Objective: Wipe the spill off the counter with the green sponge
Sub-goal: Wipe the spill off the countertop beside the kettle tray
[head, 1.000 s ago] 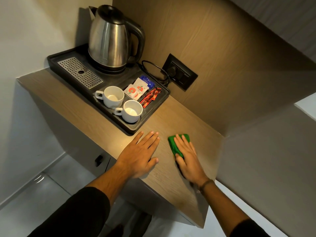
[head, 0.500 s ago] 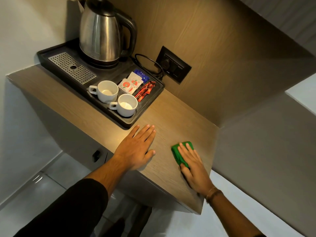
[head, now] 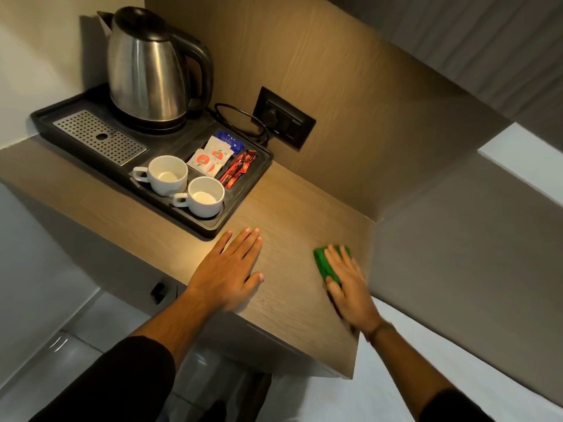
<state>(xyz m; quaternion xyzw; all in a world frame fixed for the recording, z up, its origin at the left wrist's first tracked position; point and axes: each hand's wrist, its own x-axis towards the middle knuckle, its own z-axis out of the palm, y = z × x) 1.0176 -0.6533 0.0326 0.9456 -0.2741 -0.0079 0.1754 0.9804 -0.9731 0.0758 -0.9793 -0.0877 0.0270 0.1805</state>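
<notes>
A green sponge [head: 323, 263] lies on the wooden counter [head: 292, 214] near its right end, close to the side wall. My right hand [head: 350, 284] presses flat on top of it, fingers spread over the sponge, and looks motion-blurred. Flat on the counter to the left rests my left hand [head: 230, 271], palm down with its fingers together, holding nothing. No spill is clearly visible on the wood.
A black tray [head: 243, 184] at the back left holds a steel kettle [head: 146, 68], two white cups [head: 166, 175], sachets [head: 213, 156] and a metal drip grate [head: 99, 137]. A wall socket [head: 285, 118] with a cord sits behind. The counter's front edge is just below my hands.
My right hand has slid the sponge rightward along the counter toward the side wall. My left hand has stayed flat in place. The camera view has shifted.
</notes>
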